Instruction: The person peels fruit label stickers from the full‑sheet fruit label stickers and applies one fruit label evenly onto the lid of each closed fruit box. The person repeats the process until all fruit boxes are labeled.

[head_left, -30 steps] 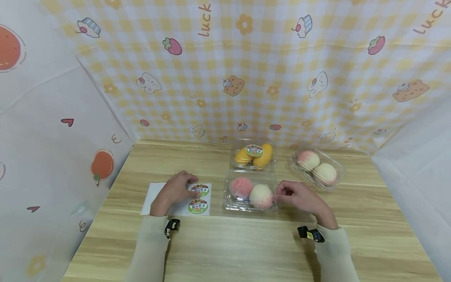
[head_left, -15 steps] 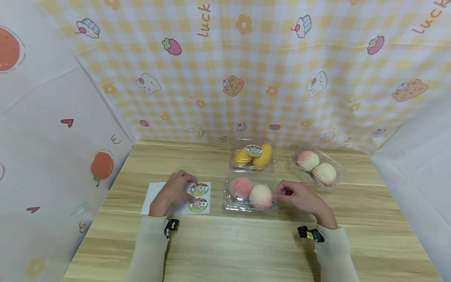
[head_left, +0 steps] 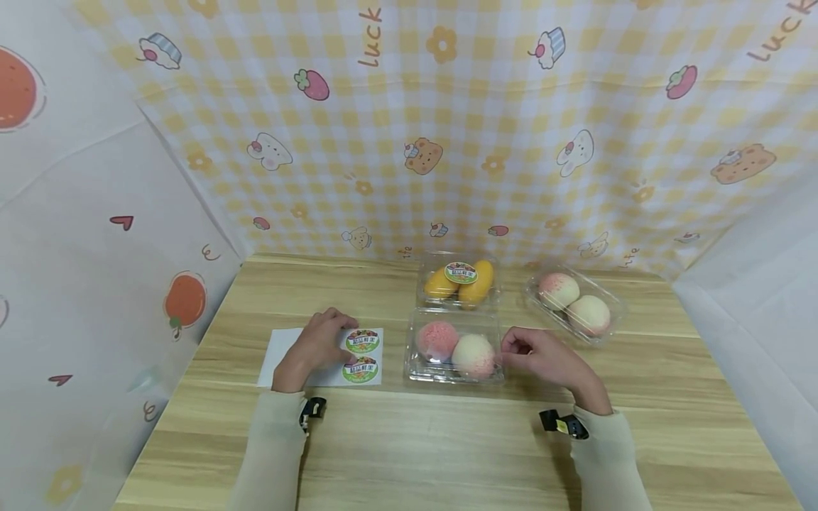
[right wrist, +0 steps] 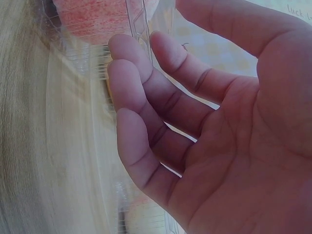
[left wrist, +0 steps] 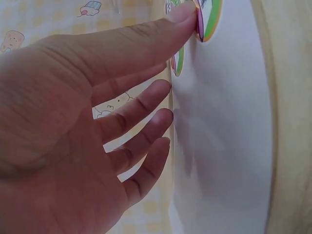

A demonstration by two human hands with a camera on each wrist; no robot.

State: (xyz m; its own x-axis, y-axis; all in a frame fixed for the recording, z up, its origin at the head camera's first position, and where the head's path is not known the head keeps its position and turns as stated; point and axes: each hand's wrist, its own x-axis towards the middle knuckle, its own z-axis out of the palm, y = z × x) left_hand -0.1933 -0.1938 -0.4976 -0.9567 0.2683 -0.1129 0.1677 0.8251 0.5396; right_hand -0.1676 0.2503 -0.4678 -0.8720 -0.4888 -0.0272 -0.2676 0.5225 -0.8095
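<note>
In the head view my left hand [head_left: 317, 348] rests over a white sticker sheet [head_left: 275, 355], fingers spread and relaxed. Its thumb [left wrist: 180, 19] touches the sheet between two oval fruit stickers, the far one [head_left: 362, 341] and the near one [head_left: 361, 370]. At the right edge of a clear plastic box [head_left: 422, 369] is my right hand [head_left: 543, 355], its loosely bent fingers touching the rim. That box holds a pink peach [head_left: 437, 339] and a pale peach [head_left: 473, 355]. Its hinged far half adjoins mangoes; whether they lie inside another box cannot be told.
Two yellow mangoes [head_left: 476, 284] with an oval label [head_left: 461, 272] lie behind the peaches under clear plastic. Another clear box [head_left: 607, 330] with two peaches stands angled at the right rear. A checked curtain [head_left: 383, 199] hangs behind the wooden table [head_left: 422, 447].
The sticker sheet has slid slightly away from the person. My left thumb has shifted from the far sticker down toward the near one. The right hand and the boxes stay put.
</note>
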